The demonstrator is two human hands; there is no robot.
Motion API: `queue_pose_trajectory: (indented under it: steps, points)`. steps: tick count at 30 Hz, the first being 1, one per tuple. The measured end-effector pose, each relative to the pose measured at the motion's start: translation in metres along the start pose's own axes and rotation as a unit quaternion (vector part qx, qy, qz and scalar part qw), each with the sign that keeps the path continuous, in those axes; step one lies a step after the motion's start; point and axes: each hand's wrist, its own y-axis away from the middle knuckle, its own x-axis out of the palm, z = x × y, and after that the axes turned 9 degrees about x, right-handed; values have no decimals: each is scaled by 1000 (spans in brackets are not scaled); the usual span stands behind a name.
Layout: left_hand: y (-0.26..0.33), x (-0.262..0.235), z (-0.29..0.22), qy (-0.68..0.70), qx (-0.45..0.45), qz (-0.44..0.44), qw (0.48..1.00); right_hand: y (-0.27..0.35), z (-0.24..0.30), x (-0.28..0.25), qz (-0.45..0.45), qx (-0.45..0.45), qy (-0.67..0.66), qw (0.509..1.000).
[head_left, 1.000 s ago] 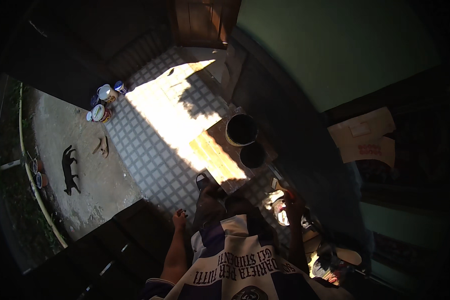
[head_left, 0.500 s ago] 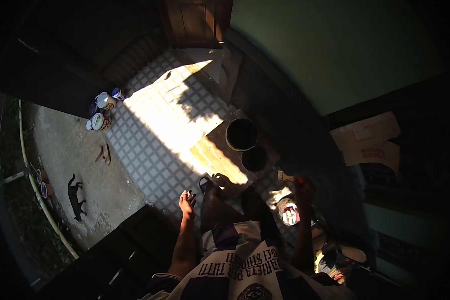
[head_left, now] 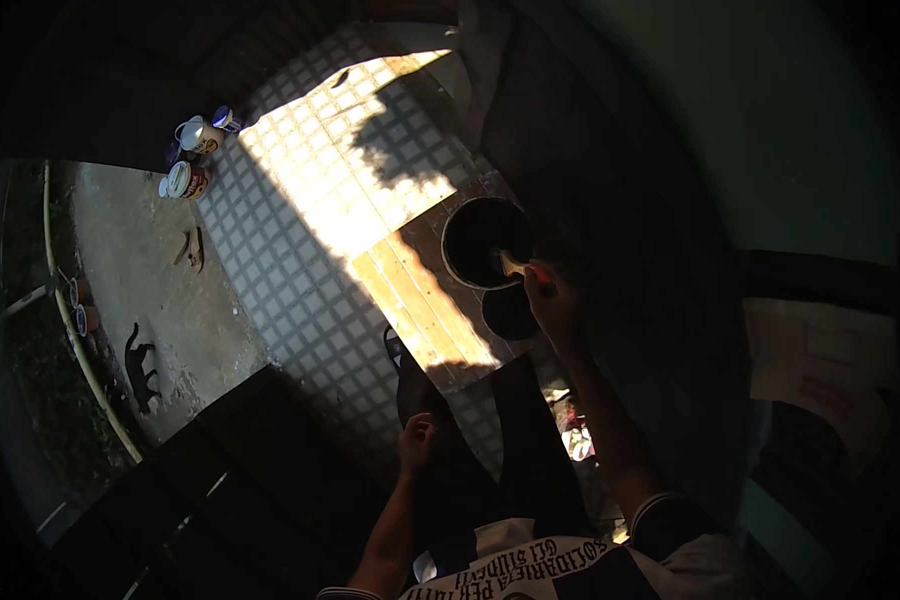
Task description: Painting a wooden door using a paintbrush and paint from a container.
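My right hand (head_left: pixel 557 302) is closed on a pale-handled paintbrush (head_left: pixel 511 264) and holds it over the near right rim of a large black bucket (head_left: pixel 485 212). The bucket's inside is too dark to read. Close beside it stands a smaller black bucket (head_left: pixel 507 316), partly behind my right hand. Both are on a low wooden board (head_left: pixel 407 297), half in sun. My left hand (head_left: pixel 417 438) rests in shade by my left leg, its fingers curled in, with nothing visible in them.
Several paint pails (head_left: pixel 187 180) stand at the tiled floor's left edge. A pair of sandals (head_left: pixel 190 249) and a dark cat (head_left: pixel 141 370) are on the concrete, near plant pots (head_left: pixel 86 319). Cardboard (head_left: pixel 820 345) lies at the right. Sunlit items (head_left: pixel 576 440) sit by my right leg.
My right hand has moved forward and left to the large bucket, with the paintbrush now showing. My left hand has drawn in toward my leg and curled its fingers. The view has shifted.
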Motion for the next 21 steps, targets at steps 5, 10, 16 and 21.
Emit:
queue_pose_trajectory:
  steps: [5,10,16,21]
  points:
    - [30,3,16,36,-1,-32,999,-6,-4,2,-20,87,-54,995]
    - [36,6,25,62,-55,-56,995,56,-46,-60,-233,137,-80,959]
    - [2,5,35,115,-55,-41,991,117,-61,-72,-216,220,1,951]
    - [-12,9,51,215,-175,-48,960,61,-16,-19,-68,-61,174,981]
